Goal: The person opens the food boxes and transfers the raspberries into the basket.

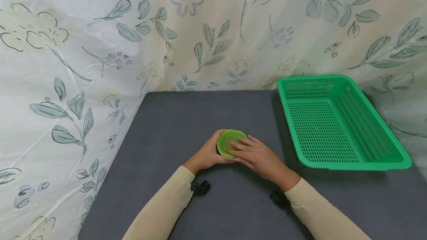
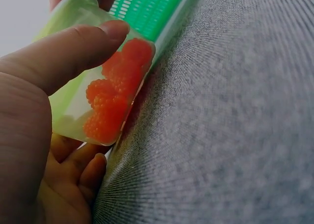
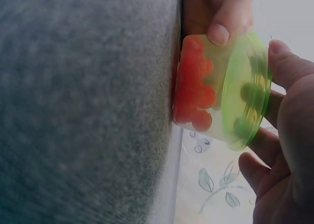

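Note:
A small clear tub (image 3: 196, 87) stands upright on the grey tabletop, with a green see-through lid (image 1: 230, 138) on top. Through its wall show several red-orange, bumpy berry-like pieces (image 2: 117, 87) near the bottom. My left hand (image 1: 210, 153) grips the tub's side, thumb along the near wall and fingers round the other side. Across the lid lies my right hand (image 1: 258, 156), its fingers spread and fairly straight, touching the lid's top. In the right wrist view, dark fingertip spots show through the lid.
To the right stands a large green plastic basket (image 1: 350, 166) with slotted walls. The grey tabletop (image 1: 186, 114) runs back to a flower-patterned curtain (image 1: 186, 47), which also hangs on the left. A dark band with a mount (image 1: 201, 188) sits at my left wrist.

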Motion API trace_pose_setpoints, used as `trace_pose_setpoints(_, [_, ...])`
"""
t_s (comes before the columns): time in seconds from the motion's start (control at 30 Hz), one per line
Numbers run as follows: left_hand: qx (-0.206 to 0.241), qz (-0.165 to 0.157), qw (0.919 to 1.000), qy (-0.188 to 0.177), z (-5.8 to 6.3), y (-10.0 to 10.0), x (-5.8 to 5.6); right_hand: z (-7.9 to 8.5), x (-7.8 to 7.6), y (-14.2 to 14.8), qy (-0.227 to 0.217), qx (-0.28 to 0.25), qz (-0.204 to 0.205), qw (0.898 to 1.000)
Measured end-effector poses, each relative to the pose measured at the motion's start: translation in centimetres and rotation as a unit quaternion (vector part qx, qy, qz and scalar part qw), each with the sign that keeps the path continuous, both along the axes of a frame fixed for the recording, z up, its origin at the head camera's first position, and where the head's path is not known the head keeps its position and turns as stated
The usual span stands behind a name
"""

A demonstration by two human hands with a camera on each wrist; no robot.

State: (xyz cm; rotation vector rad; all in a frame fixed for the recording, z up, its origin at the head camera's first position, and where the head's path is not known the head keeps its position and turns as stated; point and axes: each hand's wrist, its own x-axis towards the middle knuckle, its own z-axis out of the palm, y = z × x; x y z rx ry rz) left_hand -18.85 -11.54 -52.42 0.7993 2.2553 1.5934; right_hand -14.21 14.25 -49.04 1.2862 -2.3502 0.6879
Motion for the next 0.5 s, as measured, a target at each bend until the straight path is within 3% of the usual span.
trace_pose_setpoints(0.5, [-0.024,0.001,0.9994,0.023,0.11,-0.09,-0.06,0.32,-0.27,-0.15,0.075,0.04,0.011,0.996])
